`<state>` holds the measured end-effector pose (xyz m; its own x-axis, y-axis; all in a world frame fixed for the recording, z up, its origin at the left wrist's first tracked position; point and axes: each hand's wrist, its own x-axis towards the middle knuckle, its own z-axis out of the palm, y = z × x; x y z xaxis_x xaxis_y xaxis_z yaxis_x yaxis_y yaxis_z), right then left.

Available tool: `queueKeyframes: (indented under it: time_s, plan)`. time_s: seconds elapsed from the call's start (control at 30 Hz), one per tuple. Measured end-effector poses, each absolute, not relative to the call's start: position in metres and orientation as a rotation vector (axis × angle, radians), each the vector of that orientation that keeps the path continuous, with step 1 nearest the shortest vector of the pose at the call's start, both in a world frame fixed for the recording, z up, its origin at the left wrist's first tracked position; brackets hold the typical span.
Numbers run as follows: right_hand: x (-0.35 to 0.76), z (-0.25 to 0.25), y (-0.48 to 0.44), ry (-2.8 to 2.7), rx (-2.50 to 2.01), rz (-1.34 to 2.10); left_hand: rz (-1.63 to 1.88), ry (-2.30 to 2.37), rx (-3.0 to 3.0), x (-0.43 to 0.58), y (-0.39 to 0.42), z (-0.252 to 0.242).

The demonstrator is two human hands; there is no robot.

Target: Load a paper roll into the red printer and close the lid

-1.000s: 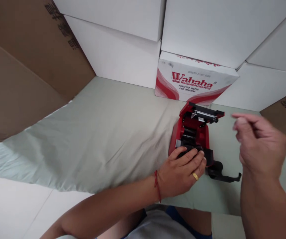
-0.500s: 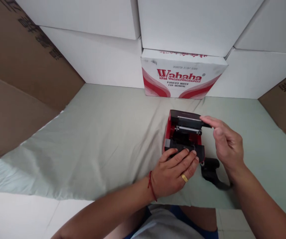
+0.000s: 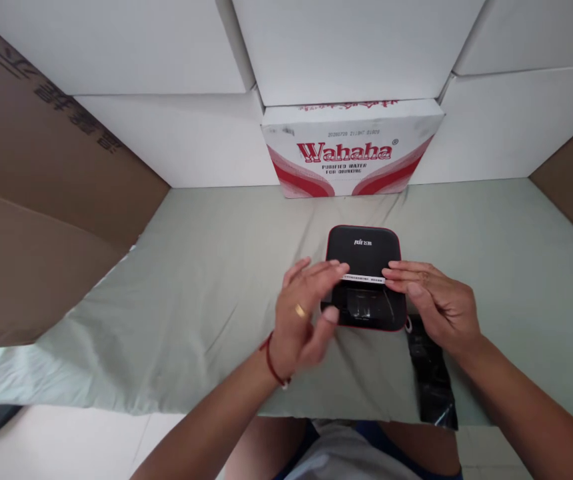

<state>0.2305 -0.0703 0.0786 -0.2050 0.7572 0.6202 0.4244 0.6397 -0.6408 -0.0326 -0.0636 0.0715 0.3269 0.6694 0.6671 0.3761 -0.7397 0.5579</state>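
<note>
A small black label printer (image 3: 366,257) with a red rim lies flat on the cloth, its lid down. Across its middle runs a white printed strip (image 3: 364,279), with a glossy dark panel below it. My left hand (image 3: 301,313) is at the printer's left side, fingers apart, fingertips at the strip's left end and thumb over the panel's edge. From the right, the outstretched fingers of my right hand (image 3: 439,300) rest on the lid at the strip's right end. A shiny black strip of film (image 3: 431,373) lies below my right hand, beside the printer.
Pale green cloth (image 3: 206,287) covers the table. Behind the printer stands a white and red Wahaha water carton (image 3: 351,157), against stacked white boxes (image 3: 176,137). Brown cardboard walls (image 3: 61,200) border the left and right sides. The table's front edge is near my lap.
The printer's raised lid has come down, covering the inside. My left hand has shifted left and up from the front part. The black film, curled before, now lies stretched toward the table's edge.
</note>
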Motion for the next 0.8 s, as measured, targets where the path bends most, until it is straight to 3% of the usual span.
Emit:
queueKeyframes:
  time_s: [0.33,0.53,0.8]
  plan:
    - [0.228,0.075,-0.072,-1.832,-0.935,0.349,1.404,0.739,1.997,-0.042,-0.039,0.035]
    - [0.229,0.070,-0.084,-2.029,-0.896,0.216,1.401,0.658,1.435,-0.034,-0.033,0.026]
    - [0.227,0.065,-0.103,-2.218,-0.738,0.075,1.125,0.591,1.182,-0.027,-0.024,0.029]
